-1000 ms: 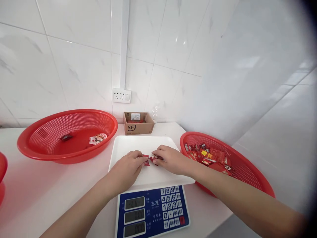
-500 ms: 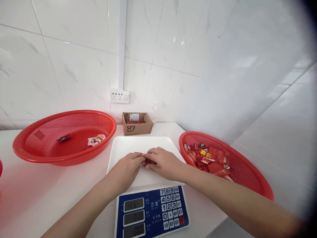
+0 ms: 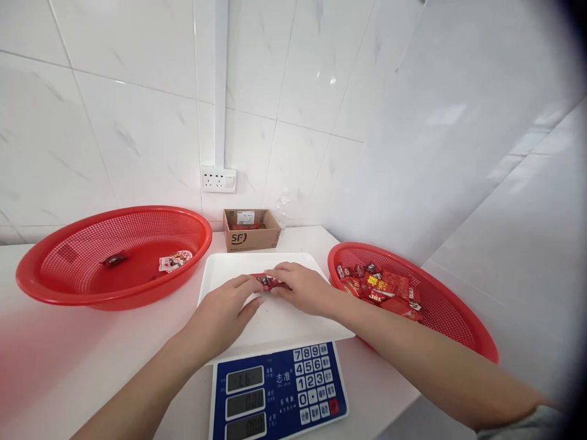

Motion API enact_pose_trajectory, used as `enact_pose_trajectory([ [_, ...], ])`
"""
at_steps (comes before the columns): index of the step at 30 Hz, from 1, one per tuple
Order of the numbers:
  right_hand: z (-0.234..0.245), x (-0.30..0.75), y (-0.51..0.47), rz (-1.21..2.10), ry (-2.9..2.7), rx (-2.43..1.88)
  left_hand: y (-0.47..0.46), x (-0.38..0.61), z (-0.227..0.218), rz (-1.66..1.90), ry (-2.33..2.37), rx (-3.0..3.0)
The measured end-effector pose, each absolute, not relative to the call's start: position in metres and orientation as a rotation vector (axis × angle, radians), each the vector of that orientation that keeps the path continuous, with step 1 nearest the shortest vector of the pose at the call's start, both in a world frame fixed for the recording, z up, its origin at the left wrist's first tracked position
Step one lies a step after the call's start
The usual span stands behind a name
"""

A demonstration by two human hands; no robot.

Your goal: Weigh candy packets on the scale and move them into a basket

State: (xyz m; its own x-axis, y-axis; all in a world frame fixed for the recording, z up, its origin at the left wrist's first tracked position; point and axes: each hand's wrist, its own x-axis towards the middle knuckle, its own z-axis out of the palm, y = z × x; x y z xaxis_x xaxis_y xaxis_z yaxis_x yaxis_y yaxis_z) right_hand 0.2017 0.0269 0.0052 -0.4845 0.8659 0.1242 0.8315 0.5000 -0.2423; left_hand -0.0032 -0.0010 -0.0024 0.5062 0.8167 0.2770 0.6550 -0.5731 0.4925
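A small, shiny red wrapped packet [image 3: 265,281] is between my two hands, over the white weighing tray [image 3: 275,327] of a scale. My right hand [image 3: 300,289] pinches its right end, the thumb below and the fingers over the top. At the other end, the fingertips of my left hand [image 3: 227,311] touch the wrapper, while the left thumb stands apart beneath it. Part of the packet is hidden by fingers on both sides. In front of the tray is the scale's blue panel [image 3: 279,391] with number keys and displays.
To the left stands a red mesh basket [image 3: 114,299] holding a dark wrapped piece [image 3: 114,261] and a white-and-red packet [image 3: 175,261]. Another red basket [image 3: 458,305] at right holds several red packets [image 3: 380,287]. A cardboard box [image 3: 252,238] sits behind the tray, against the tiled wall.
My left thumb has come away from the fingers, and more of the red packet shows between my hands. The view has shifted slightly.
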Motion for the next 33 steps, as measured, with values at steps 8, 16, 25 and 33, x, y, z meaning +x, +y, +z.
enact_pose_trajectory([
  [8,0.032,0.31,0.053,-0.051,-2.006,-2.125,0.003,-0.014,0.001,0.787,1.344,2.39],
  [16,-0.021,0.391,0.078,0.191,-2.025,-2.503,0.006,-0.012,-0.003,0.737,1.388,2.362],
  [25,-0.055,0.402,0.094,0.207,-2.173,-2.579,0.011,-0.011,-0.009,0.618,1.369,2.4],
  [33,-0.063,0.4,0.095,0.217,-2.273,-2.593,0.011,-0.012,-0.011,0.588,1.38,2.459],
])
